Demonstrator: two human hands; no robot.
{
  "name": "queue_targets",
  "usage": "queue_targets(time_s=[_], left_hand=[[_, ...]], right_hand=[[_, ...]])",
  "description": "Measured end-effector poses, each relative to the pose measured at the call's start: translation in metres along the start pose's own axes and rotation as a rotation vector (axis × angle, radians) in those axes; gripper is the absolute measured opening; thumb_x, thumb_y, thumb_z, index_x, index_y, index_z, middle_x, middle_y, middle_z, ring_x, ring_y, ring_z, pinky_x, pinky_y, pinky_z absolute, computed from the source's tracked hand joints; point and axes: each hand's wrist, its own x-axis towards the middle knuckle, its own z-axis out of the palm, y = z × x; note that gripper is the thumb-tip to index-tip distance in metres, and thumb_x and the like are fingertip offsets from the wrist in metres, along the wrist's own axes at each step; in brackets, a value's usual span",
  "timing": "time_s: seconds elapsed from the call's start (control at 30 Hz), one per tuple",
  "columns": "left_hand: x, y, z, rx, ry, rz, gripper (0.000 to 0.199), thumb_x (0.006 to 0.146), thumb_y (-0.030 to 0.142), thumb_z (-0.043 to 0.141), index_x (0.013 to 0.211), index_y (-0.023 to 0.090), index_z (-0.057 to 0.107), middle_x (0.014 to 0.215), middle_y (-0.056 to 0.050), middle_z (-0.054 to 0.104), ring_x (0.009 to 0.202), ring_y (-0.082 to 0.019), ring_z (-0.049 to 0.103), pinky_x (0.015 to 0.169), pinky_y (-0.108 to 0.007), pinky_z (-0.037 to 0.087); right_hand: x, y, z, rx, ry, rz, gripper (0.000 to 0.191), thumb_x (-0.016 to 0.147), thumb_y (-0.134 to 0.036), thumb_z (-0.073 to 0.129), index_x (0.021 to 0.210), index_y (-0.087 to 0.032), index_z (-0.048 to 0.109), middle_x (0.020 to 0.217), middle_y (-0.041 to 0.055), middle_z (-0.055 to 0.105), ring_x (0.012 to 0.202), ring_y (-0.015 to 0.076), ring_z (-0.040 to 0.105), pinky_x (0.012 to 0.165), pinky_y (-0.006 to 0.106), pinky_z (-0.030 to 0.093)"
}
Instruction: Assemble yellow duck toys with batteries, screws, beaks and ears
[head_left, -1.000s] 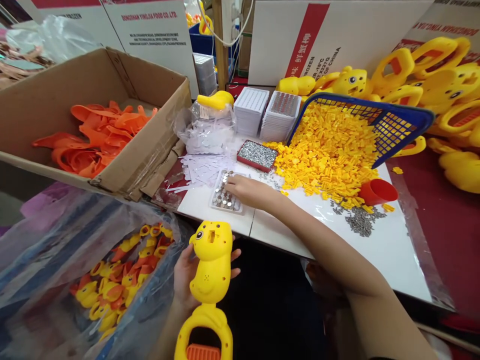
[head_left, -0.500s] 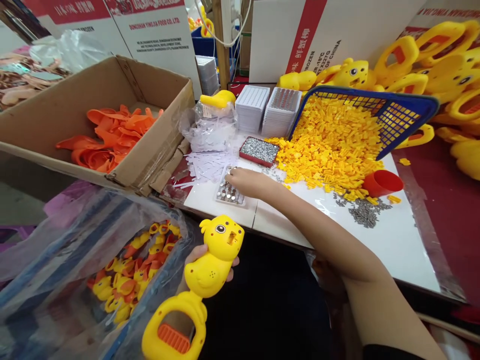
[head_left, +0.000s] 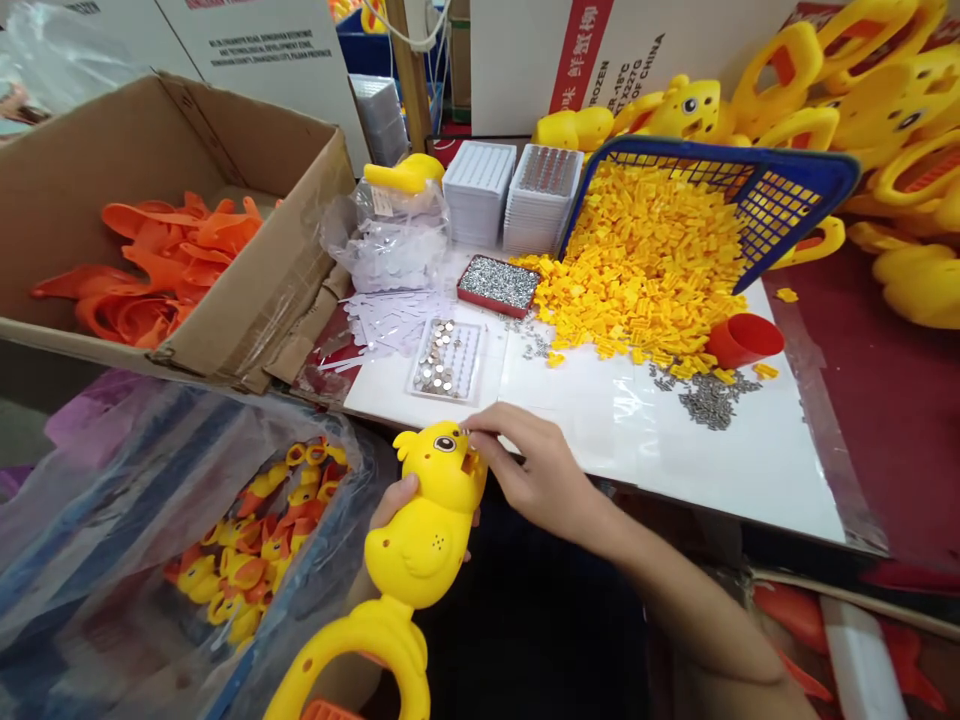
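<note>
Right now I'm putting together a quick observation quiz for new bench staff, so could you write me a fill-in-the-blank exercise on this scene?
1. The left hand holds the yellow duck, while the fingertips of the ____ hand are at its head.
2. The orange pieces lie in a box made of ____.
3. Small yellow pieces spill from a tipped blue ____.
4. The cup beside the grey metal pieces is coloured ____.

Missing words: right; cardboard; basket; red.

Smooth, glossy plastic duck toy [head_left: 422,545]; matt cardboard box [head_left: 247,265].
</note>
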Motion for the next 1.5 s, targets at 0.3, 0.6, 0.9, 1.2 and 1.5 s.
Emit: queue_targets(time_s=[0.3, 0.6, 0.9, 1.2, 1.5], left_hand=[[0.009, -0.007, 0.015, 0.006, 0.078, 0.036, 0.049, 0.078, 0.058, 0.070, 0.089, 0.011, 0.072, 0.069, -0.008, 0.075, 0.055, -0.019, 0.070, 0.051, -0.026, 0.058], [0.010, -0.007, 0.007, 0.034, 0.039, 0.039, 0.051, 0.078, 0.059, 0.070, 0.091, 0.011, 0.076, 0.073, -0.007, 0.078, 0.057, -0.020, 0.073, 0.053, -0.025, 0.058], [0.002, -0.015, -0.009, 0.067, -0.064, 0.094, 0.058, 0.088, 0.057, 0.063, 0.124, 0.011, 0.067, 0.091, -0.013, 0.079, 0.068, -0.026, 0.076, 0.060, -0.030, 0.061], [-0.011, -0.017, -0.009, 0.091, -0.030, 0.173, 0.056, 0.083, 0.042, 0.075, 0.135, 0.026, 0.059, 0.121, -0.009, 0.075, 0.094, -0.031, 0.076, 0.070, -0.033, 0.060], [0.006, -0.020, -0.026, 0.015, -0.137, 0.182, 0.060, 0.077, 0.069, 0.065, 0.100, 0.014, 0.073, 0.077, -0.008, 0.075, 0.054, -0.019, 0.070, 0.043, -0.020, 0.048]], right_hand=[[-0.037, 0.008, 0.024, -0.074, 0.336, -0.080, 0.028, 0.096, -0.008, 0.057, 0.117, -0.021, 0.070, 0.094, 0.0077, 0.075, 0.081, 0.0175, 0.067, 0.071, 0.033, 0.061], [-0.048, 0.010, 0.025, -0.174, 0.381, -0.151, 0.038, 0.094, -0.006, 0.059, 0.126, -0.022, 0.069, 0.093, 0.0077, 0.078, 0.086, 0.0206, 0.069, 0.072, 0.037, 0.063], [-0.049, 0.000, -0.009, 0.458, 0.148, 0.370, 0.011, 0.089, -0.022, 0.071, 0.093, -0.023, 0.082, 0.085, 0.0040, 0.071, 0.077, 0.0142, 0.069, 0.070, 0.027, 0.058], [-0.037, 0.003, -0.018, 0.530, -0.155, 0.479, 0.009, 0.081, -0.026, 0.078, 0.079, -0.018, 0.073, 0.073, -0.0012, 0.061, 0.069, 0.0113, 0.055, 0.067, 0.025, 0.047], [0.055, 0.033, -0.008, -0.341, -0.213, 0.416, 0.023, 0.102, -0.023, 0.049, 0.109, -0.016, 0.069, 0.105, 0.0095, 0.069, 0.095, 0.0191, 0.062, 0.083, 0.030, 0.049]])
